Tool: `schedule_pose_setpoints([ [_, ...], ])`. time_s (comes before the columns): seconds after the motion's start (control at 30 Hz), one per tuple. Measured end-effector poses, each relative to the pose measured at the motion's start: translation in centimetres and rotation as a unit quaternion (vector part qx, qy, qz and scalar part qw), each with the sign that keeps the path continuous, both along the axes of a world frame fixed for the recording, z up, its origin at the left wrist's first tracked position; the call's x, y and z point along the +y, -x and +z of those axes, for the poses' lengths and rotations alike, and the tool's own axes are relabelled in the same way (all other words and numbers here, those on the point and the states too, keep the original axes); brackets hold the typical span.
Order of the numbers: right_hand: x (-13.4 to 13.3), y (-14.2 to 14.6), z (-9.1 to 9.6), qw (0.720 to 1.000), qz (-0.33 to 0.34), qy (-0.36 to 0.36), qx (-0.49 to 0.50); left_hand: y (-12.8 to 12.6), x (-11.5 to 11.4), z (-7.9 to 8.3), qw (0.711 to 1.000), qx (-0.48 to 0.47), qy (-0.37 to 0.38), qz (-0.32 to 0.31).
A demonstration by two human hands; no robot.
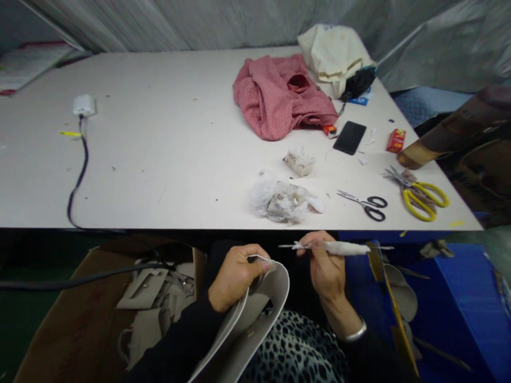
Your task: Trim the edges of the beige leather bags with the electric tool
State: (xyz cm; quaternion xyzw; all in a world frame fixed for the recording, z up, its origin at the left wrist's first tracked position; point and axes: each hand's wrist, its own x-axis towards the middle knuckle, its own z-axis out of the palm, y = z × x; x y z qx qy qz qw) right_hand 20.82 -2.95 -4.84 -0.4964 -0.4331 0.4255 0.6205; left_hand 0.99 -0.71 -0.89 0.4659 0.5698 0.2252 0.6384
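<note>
Below the table's front edge, my left hand (pixel 235 274) is closed on the curved top edge of a pale grey flexible piece (pixel 263 308) that bends down over my lap. My right hand (pixel 325 263) pinches a thin stick-like tool (pixel 339 248) with a white wrapped middle, held level and pointing left, just above and right of the grey piece. The two hands are close together but apart. A bracelet shows on my right wrist.
On the white table (pixel 159 175): crumpled plastic scraps (pixel 285 201), black scissors (pixel 365 205), yellow scissors (pixel 419 194), a phone (pixel 350 137), a pink cloth (pixel 283 96), a cream bag (pixel 333 53), a cable (pixel 77 175). A cardboard box (pixel 80 319) of grey pieces sits at lower left, a blue bin (pixel 451 308) at right.
</note>
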Motion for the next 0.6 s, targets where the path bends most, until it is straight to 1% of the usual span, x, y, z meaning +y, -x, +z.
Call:
schedule_pose_setpoints([
  [0.07, 1.4, -0.2, 0.5, 0.995, -0.078, 0.008, -0.065, 0.6, 0.3, -0.2, 0.999, -0.015, 0.001, 0.028],
  [0.1, 2.2, -0.4, 0.8, 0.99, -0.098, 0.01, -0.104, 0.9, 0.5, -0.2, 0.999, -0.021, 0.004, 0.042],
  [0.17, 3.7, -0.9, 1.2, 0.981, -0.112, 0.002, -0.161, 1.5, 0.9, -0.1, 0.998, -0.033, 0.016, 0.058],
  [0.27, 5.0, -1.3, 1.3, 0.975, -0.09, -0.029, -0.202, 2.1, 1.3, 0.1, 0.997, -0.039, 0.028, 0.058],
  [0.43, 5.9, -1.4, 0.9, 0.963, -0.05, -0.058, -0.258, 2.1, 1.3, 0.1, 0.997, -0.034, 0.02, 0.06],
  [0.53, 6.6, -1.5, 1.0, 0.95, -0.036, -0.07, -0.303, 1.9, 1.2, 0.1, 0.996, -0.04, 0.025, 0.07],
  [0.6, 7.1, -1.5, 1.2, 0.936, -0.025, -0.074, -0.343, 1.7, 1.3, 0.2, 0.996, -0.045, 0.034, 0.071],
])
